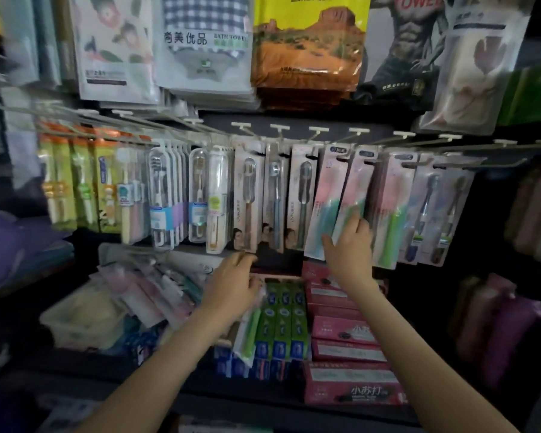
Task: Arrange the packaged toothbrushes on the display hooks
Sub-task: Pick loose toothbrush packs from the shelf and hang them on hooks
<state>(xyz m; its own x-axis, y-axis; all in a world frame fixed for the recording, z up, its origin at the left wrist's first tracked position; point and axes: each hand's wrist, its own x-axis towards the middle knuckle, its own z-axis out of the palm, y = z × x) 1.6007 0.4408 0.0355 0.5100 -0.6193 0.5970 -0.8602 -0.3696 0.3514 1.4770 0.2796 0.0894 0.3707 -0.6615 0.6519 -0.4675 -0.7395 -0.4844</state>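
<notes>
A row of packaged toothbrushes hangs from white display hooks (358,131) across the middle of the rack. My right hand (352,245) grips the lower end of a pink-and-teal toothbrush pack (353,195) that hangs tilted on its hook. Beside it hang a similar pink pack (322,201) and one with a green brush (391,210). My left hand (231,284) is lower, fingers curled around a green-and-white toothbrush pack (247,334) held over the toothpaste boxes. The image is blurred by motion.
Bagged towels (205,45) hang above the hooks. Below sit green toothpaste boxes (283,323), pink boxes (347,332) and a white bin (82,317) with several loose packs. More toothbrush packs (166,195) fill the left hooks. Dark shelving lies to the right.
</notes>
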